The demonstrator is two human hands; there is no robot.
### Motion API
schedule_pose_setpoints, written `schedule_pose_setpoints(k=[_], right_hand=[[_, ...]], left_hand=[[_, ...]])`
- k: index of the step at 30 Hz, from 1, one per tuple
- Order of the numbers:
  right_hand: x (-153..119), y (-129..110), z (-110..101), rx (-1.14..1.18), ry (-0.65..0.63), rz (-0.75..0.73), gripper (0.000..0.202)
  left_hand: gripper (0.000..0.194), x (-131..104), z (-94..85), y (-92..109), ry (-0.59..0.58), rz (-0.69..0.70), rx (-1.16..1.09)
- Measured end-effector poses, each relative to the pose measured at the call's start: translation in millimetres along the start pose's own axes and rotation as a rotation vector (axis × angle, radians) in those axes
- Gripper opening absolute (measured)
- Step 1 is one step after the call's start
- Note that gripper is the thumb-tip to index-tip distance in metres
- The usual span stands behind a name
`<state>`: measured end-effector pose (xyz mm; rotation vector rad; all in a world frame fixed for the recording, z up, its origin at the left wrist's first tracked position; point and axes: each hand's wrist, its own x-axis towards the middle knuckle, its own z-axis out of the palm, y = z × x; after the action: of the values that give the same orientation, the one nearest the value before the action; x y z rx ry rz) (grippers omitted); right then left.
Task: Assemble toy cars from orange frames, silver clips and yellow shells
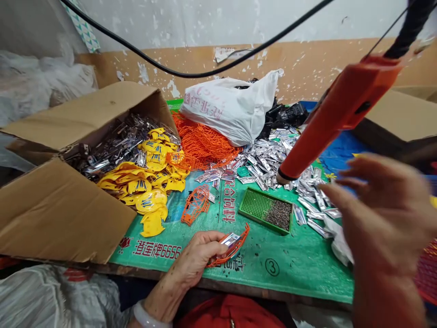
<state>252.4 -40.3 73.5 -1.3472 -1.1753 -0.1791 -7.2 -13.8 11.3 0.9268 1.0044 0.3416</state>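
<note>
One clip (231, 239) looks mid-fitting, left hand (198, 254) fingers clamped on it and an orange piece (244, 235), right hand (389, 218) fingers apart, so next move probably wants the driver (336, 120).

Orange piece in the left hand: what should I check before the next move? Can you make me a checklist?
1. Left hand gripping the orange piece: ok, held between thumb and fingers.
2. Silver strip lined up on the orange piece: cannot tell; it lies against it, but the thumb covers part.
3. Right hand free: ok, it seems; it is blurred, thumb and fingers apart, with nothing seen in it.
4. Right hand on the hanging red tool: not ok, they are apart.
5. Small dark pieces inside the green tray: ok, heaped toward its right end.
</note>
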Motion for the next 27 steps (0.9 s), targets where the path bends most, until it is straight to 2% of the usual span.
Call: schedule_pose_setpoints(k=[1,2,3,6,8,13,15,20,27], right_hand=[[18.4,4.5,1.7,0.008,0.081,-0.011,0.069],[36.1,8.3,6.1,0.016,0.083,0.003,0.076],[52.4,11.1,12.7,0.089,-0.011,0.067,0.078],[85.2,12.7,38.7,0.395,-0.258,0.313,0.056],[91.0,9.5,54.3,0.480,-0.284,0.389,0.050],[67.9,1.7,72.7,0.357,-0.144,0.381,0.042],[54.4,2.9,76.1,0.284,-0.117,0.417,0.037],[31.6,17.6,83.3,0.165,-0.062,0.457,0.025],[20.7,33.6,86.9,0.143,0.009,0.415,0.019]], left_hand=[[0.021,-0.3,0.7,0.7,0.011,0.019,0.004],[0.020,-0.7,1.6,1.5,0.017,0.041,0.006],[0.019,-1.2,2.5,2.3,0.022,0.060,0.006],[0.017,-1.4,2.9,2.7,0.041,0.092,-0.009],[0.018,-0.4,0.5,0.5,0.053,0.096,-0.030],[0.021,3.4,-8.7,-7.7,0.126,0.104,-0.100],[0.021,4.4,-9.6,-9.0,0.110,0.095,-0.126],[0.019,5.3,-3.0,-5.2,0.061,0.036,-0.313],[0.030,6.8,2.5,0.8,0.059,-0.060,-0.434]])
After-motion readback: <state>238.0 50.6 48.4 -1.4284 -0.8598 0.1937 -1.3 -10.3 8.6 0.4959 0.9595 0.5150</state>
